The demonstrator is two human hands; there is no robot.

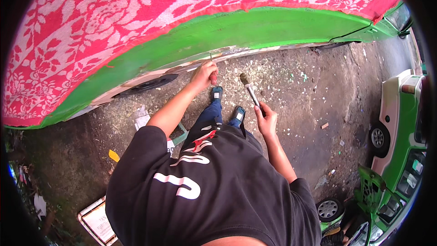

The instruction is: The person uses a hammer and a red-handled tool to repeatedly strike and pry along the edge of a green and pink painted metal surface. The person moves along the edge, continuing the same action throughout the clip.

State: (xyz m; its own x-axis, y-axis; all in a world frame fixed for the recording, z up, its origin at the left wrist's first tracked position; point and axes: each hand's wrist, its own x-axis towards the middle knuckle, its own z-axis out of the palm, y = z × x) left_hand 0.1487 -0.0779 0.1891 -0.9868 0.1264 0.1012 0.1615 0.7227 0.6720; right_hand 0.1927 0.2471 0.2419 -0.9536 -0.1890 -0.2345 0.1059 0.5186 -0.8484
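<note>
The red-handled tool (213, 79) sits just beside the lower edge of the green panel (205, 29); tip contact cannot be told. The left hand (203, 74) wraps its handle; the right hand (267, 119), farther from the panel, grips a hammer-like tool (251, 94). The step appears to be working that edge; any next stroke calls for a steady tip. Pale chips (268, 74) litter the ground (291, 146) beside the panel; a floral cloth (136, 13) drapes over it.
</note>
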